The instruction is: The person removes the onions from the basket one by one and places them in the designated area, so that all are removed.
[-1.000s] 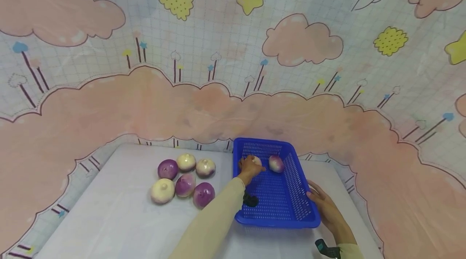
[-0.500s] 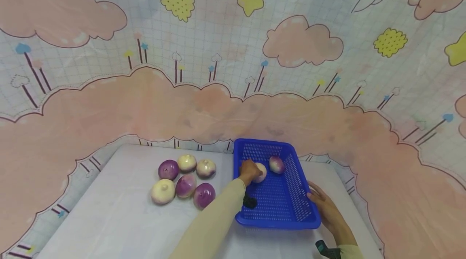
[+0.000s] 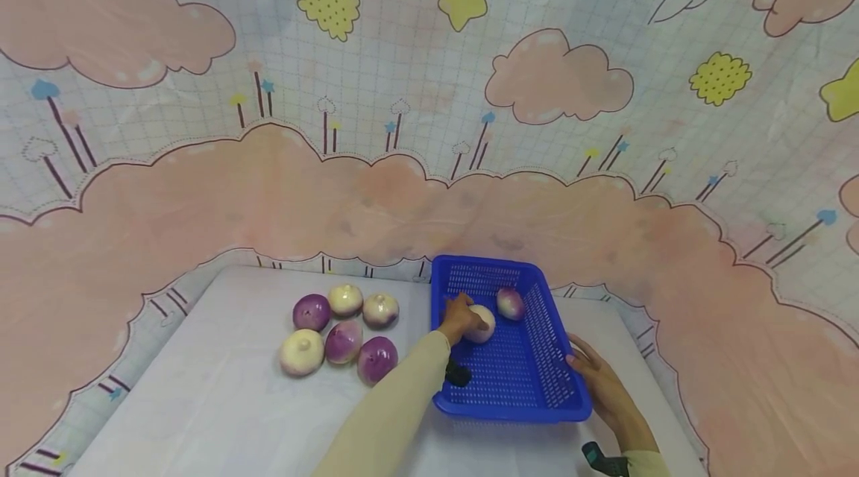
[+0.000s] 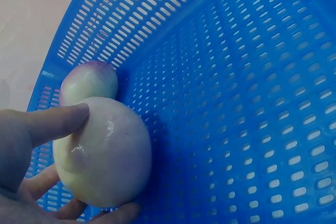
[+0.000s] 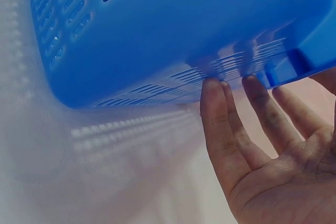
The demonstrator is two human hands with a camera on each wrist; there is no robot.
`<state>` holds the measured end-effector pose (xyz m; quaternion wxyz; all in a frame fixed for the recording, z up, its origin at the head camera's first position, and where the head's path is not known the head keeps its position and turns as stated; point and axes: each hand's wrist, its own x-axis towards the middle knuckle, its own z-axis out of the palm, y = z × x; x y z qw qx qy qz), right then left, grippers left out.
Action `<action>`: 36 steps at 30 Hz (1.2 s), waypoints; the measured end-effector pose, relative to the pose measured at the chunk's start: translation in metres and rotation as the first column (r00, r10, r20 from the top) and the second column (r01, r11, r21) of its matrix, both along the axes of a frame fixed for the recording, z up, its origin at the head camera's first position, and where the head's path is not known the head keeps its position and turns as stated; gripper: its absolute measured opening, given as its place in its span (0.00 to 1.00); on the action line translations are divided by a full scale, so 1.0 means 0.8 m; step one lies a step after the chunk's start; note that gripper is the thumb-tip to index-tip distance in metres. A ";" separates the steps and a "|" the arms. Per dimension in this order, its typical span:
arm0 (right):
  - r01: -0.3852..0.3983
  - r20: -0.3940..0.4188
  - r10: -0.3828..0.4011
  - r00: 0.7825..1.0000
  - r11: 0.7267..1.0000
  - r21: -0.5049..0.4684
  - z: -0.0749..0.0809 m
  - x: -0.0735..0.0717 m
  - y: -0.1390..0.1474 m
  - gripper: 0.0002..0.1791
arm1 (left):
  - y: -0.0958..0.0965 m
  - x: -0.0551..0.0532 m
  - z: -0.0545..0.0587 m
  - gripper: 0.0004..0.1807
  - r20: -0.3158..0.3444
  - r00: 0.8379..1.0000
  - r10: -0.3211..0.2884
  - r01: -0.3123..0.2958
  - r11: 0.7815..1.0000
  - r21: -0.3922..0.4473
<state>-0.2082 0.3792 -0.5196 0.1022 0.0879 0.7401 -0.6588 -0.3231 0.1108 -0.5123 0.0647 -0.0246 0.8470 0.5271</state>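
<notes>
Inside the blue plastic basket (image 3: 510, 411), my left hand (image 3: 459, 318) holds a pale onion (image 3: 481, 326). The left wrist view shows the thumb on top of this onion (image 4: 105, 153) and the fingers around its lower side. Just behind it in the basket lies a second onion (image 3: 510, 303), white with a purple flush. At the basket's right side is my right hand (image 3: 600, 380). Its fairly straight fingers (image 5: 215, 108) touch the outer wall of the basket (image 5: 157, 40) in the right wrist view; the thumb is mostly out of that frame.
Left of the basket, several onions (image 3: 344, 343), some purple and some cream-white, lie grouped on the white table (image 3: 221, 387). A patterned cloth (image 3: 376, 209) hangs behind the table. Dark wrist devices show at both sleeves.
The held onion has shifted a little toward the near right, and my left hand's fingers have changed position around it. My right hand stays at the basket's side.
</notes>
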 end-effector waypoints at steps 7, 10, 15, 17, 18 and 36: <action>-0.004 0.008 0.005 1.000 1.000 -0.007 -0.002 0.001 0.000 0.38 | -0.002 0.014 0.017 0.29 0.054 0.997 -0.057 0.056 0.998 0.007; -0.005 0.009 0.005 1.000 1.000 -0.005 -0.002 0.001 0.000 0.38 | -0.004 0.021 0.026 0.28 0.021 0.998 -0.056 0.056 0.998 0.011; -0.009 0.013 0.009 1.000 1.000 0.003 -0.001 0.002 0.000 0.38 | -0.007 0.018 0.030 0.29 -0.008 0.997 -0.083 0.083 0.995 0.063; -0.008 0.015 0.008 1.000 1.000 -0.005 -0.001 0.002 0.000 0.38 | -0.009 0.016 0.033 0.30 -0.006 0.995 -0.099 0.099 0.992 0.082; -0.007 0.015 0.007 1.000 1.000 -0.008 -0.001 0.002 0.001 0.38 | -0.011 0.015 0.036 0.30 -0.013 0.994 -0.108 0.108 0.989 0.098; -0.004 0.009 0.003 1.000 1.000 0.019 0.002 0.000 -0.002 0.38 | -0.043 0.021 0.085 0.34 -0.131 0.975 -0.179 0.206 0.950 0.236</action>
